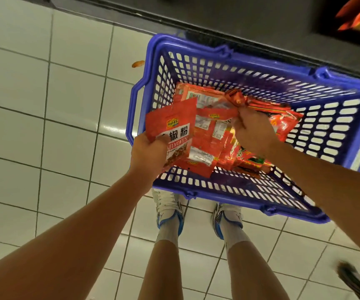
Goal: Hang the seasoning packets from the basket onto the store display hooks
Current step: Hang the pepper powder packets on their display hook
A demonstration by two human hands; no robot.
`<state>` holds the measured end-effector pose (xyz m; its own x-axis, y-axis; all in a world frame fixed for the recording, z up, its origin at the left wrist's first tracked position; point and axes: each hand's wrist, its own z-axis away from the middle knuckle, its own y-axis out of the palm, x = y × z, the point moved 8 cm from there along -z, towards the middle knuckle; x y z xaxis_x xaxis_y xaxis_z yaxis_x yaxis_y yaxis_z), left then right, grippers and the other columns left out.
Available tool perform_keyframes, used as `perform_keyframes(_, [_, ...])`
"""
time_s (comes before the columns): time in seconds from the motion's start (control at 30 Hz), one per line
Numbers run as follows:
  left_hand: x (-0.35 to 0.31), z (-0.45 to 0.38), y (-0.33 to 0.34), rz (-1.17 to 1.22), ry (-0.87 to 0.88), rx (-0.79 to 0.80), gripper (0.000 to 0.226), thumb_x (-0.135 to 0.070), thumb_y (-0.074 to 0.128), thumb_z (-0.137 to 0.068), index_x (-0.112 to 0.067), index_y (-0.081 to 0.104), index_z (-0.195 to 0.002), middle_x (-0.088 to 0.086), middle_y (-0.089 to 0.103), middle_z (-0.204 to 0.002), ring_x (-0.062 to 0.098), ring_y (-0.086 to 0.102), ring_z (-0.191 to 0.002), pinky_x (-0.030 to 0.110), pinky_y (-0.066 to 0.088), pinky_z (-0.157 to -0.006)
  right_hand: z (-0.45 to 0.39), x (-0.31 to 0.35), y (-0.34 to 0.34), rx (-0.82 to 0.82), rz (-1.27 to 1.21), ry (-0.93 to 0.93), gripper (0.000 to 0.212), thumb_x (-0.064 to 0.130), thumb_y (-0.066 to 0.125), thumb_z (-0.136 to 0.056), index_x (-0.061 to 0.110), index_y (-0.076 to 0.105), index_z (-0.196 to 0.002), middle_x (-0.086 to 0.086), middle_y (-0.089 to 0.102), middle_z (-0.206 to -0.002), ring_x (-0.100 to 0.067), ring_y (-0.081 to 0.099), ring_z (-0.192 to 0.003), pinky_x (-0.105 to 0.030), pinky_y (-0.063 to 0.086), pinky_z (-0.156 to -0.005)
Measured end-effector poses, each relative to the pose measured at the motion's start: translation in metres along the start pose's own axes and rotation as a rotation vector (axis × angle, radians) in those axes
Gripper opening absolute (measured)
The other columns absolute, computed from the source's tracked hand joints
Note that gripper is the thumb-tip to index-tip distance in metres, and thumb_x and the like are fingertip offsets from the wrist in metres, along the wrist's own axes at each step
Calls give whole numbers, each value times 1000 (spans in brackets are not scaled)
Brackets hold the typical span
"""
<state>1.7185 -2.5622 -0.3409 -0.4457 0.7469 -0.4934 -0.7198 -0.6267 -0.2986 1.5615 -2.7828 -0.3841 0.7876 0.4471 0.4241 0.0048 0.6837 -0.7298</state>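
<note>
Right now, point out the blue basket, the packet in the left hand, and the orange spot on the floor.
blue basket (132, 109), head view, left handle.
packet (174, 124), head view, front label.
orange spot (138, 64), head view, its middle.

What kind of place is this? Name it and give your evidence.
Probably a shop aisle: a blue shopping basket of red seasoning packets sits on a white tiled floor beside a dark display base.

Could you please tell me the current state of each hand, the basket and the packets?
left hand: grips a red packet, label up.
right hand: pinches a bunch of packets.
blue basket: on the floor, handles down.
loose packets: piled inside.
</note>
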Motion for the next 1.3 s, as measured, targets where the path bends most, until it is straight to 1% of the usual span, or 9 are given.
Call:
perform_keyframes(0.17, [-30,42,5,127,-89,82,14,-15,63,-88,-25,73,-87,-3,79,-83,18,77,-72,37,59,-69,47,-2,-47,102,-859,363,23,8,49,-104,18,70,-100,-3,77,-106,-22,74,-93,-35,61,-78])
perform_keyframes(0.37, [-104,114,-11,215,-25,169,30,-41,77,-85,-17,76,-104,7,79,-94,29,77,-85,53,60,-87,98,57,-130,76,-1227,398,31,-3,46,-94,13,72,-91,-6,78,-85,-23,76,-76,-37,61,-65])
perform_keyframes(0.5, [-173,173,-43,218,85,160,26,-36,78,-85,-13,77,-97,11,79,-90,31,77,-83,54,60,-86,132,120,-218,66,-1285,309,32,29,74,-67,17,79,-96,-16,76,-102,-40,72,-101,-57,55,-96])
perform_keyframes(0.57, [-210,209,-59,267,131,175,20,-30,78,-86,-12,78,-94,13,79,-91,33,77,-84,54,60,-86,152,154,-271,-8,-1179,161,27,33,87,-64,23,81,-89,-6,79,-93,-25,76,-94,-40,61,-86])
perform_keyframes(0.63, [-249,248,-77,317,181,197,14,-24,76,-88,-12,77,-94,15,78,-95,34,76,-86,52,61,-84,177,187,-327,-82,-1113,73,30,41,71,-86,14,78,-97,-16,77,-101,-34,74,-98,-48,60,-88])
perform_keyframes(0.73, [-311,312,-105,390,268,211,10,-11,73,-88,-12,74,-98,18,77,-99,33,76,-85,45,62,-74,212,223,-407,-144,-1159,29,27,19,62,-97,17,79,-77,-5,77,-79,-23,75,-73,-36,60,-70])
perform_keyframes(0.93, [-432,444,-150,414,492,228,19,-2,72,-86,-20,71,-79,-1,76,-72,18,73,-61,35,60,-55,308,288,-559,-375,-1205,-130,14,19,67,-76,23,74,-64,9,69,-60,-9,65,-53,-21,51,-51])
perform_keyframes(1.1, [-531,553,-173,437,729,273,24,-13,71,-90,-20,75,-68,-1,75,-70,17,73,-60,35,60,-56,386,332,-678,-614,-1128,-298,23,19,68,-95,26,78,-75,4,75,-78,-17,69,-75,-40,59,-75])
perform_keyframes(1.3, [-636,671,-197,403,1024,291,10,-12,73,-87,-19,77,-80,-1,77,-78,15,73,-65,32,60,-60,464,368,-812,-855,-1017,-484,16,22,72,-86,17,68,-71,14,69,-62,3,61,-58,-18,50,-59])
